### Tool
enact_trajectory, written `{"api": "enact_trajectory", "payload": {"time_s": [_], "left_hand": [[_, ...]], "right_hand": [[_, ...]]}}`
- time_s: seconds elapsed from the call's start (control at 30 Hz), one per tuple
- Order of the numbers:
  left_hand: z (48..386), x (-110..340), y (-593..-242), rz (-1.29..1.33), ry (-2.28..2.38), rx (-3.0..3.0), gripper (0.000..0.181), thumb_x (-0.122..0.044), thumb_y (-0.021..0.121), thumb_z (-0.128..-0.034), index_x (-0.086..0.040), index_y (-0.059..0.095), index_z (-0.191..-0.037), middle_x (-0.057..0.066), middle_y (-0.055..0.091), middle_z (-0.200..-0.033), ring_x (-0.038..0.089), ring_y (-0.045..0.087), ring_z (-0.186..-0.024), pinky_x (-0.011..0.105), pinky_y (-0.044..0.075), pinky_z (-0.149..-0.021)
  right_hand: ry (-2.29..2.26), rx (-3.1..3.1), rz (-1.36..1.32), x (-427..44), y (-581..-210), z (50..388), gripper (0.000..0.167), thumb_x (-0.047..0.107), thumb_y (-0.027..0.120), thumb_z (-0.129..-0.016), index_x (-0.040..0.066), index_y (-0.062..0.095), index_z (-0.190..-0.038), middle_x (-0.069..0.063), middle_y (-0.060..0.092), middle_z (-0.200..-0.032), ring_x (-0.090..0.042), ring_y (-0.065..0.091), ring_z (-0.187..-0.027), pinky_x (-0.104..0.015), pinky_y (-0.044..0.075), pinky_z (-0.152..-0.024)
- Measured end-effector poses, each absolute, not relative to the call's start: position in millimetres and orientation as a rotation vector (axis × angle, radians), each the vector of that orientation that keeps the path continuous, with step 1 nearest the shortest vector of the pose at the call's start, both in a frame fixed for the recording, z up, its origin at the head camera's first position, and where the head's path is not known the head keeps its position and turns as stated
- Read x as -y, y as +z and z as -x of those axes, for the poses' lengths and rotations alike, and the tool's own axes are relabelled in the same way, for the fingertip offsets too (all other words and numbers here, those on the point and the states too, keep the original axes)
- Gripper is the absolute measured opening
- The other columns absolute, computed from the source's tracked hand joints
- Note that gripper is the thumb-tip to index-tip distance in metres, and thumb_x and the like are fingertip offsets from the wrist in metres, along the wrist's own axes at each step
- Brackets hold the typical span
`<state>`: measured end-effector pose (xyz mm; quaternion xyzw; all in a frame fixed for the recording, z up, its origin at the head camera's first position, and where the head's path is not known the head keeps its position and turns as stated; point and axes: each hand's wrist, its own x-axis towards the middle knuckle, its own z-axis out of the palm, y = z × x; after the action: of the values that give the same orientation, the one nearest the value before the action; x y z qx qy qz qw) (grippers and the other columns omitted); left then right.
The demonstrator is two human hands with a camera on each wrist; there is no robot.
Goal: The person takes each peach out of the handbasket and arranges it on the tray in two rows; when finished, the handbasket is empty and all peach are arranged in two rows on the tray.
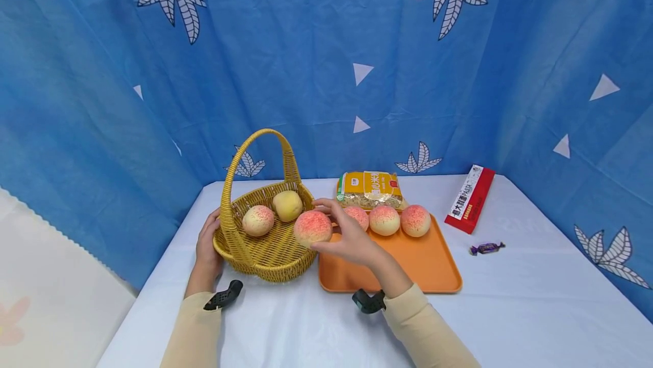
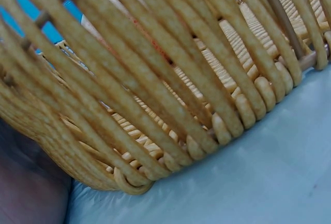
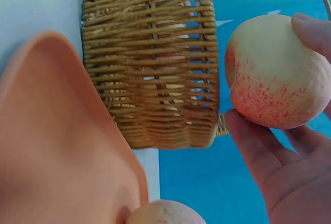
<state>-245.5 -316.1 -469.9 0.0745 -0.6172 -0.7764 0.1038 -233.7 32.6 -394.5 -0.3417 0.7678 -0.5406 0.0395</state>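
Observation:
My right hand (image 1: 352, 237) pinches a red-and-cream peach (image 1: 313, 228) between thumb and fingers, over the right rim of a yellow wicker basket (image 1: 285, 273). In the right wrist view the held peach (image 3: 279, 74) is beside the basket's rim (image 3: 209, 69), apart from it. My left hand (image 1: 208, 246) holds the basket's left side near the foot of its arched handle; some fingers are hidden. Inside the basket lie a speckled peach (image 1: 258, 220) and a yellowish peach (image 1: 287, 206). The left wrist view shows mostly the woven side (image 2: 155, 79).
An orange tray (image 1: 408, 277) right of the basket bears several peaches (image 1: 384, 220) along its far side. Behind it lies a yellow grain bag (image 1: 371, 188). Farther right are a red-and-white pasta packet (image 1: 470, 199) and a purple wrapped candy (image 1: 487, 248). Blue curtains (image 1: 326, 73) surround the table.

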Motion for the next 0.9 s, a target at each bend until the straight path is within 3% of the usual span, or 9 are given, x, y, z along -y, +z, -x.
{"api": "enact_trajectory", "payload": {"time_s": [0.13,0.3,0.5,0.9], "left_hand": [[245.6,316.1,-469.4,-0.217,-2.289,1.817,0.038,-0.025,0.032,-0.1076,-0.025,0.047,-0.142,-0.014,0.051,-0.131,-0.001,0.054,-0.112,0.011,0.047,-0.092],[245.5,316.6,-469.2,-0.21,-2.289,1.819,0.038,-0.025,0.031,-0.1076,-0.025,0.047,-0.142,-0.014,0.051,-0.131,-0.001,0.054,-0.112,0.011,0.047,-0.092],[245.7,317.3,-469.0,-0.194,-2.306,1.809,0.037,-0.024,0.031,-0.108,-0.026,0.048,-0.14,-0.014,0.051,-0.131,-0.001,0.054,-0.112,0.012,0.047,-0.092],[245.3,316.6,-468.1,-0.246,-2.306,1.804,0.037,-0.025,0.032,-0.108,-0.025,0.048,-0.141,-0.014,0.051,-0.131,-0.001,0.055,-0.111,0.011,0.048,-0.091]], "right_hand": [[-1.584,-2.425,1.059,-39.0,-391.2,235.5,0.077,0.022,0.08,-0.086,0.029,0.039,-0.15,0.001,0.049,-0.149,-0.019,0.056,-0.127,-0.04,0.051,-0.099],[-1.544,-2.488,1.088,-46.3,-388.1,238.4,0.065,0.024,0.08,-0.086,0.031,0.05,-0.143,0.008,0.051,-0.145,-0.015,0.053,-0.127,-0.037,0.051,-0.1],[-1.566,-2.456,1.035,-53.7,-388.3,243.2,0.061,0.026,0.082,-0.084,0.035,0.053,-0.138,0.007,0.052,-0.141,-0.016,0.055,-0.122,-0.037,0.054,-0.096],[-1.561,-2.405,0.932,-64.6,-385.3,247.1,0.063,0.024,0.083,-0.083,0.029,0.053,-0.139,0.005,0.054,-0.141,-0.019,0.059,-0.117,-0.035,0.054,-0.093]]}}
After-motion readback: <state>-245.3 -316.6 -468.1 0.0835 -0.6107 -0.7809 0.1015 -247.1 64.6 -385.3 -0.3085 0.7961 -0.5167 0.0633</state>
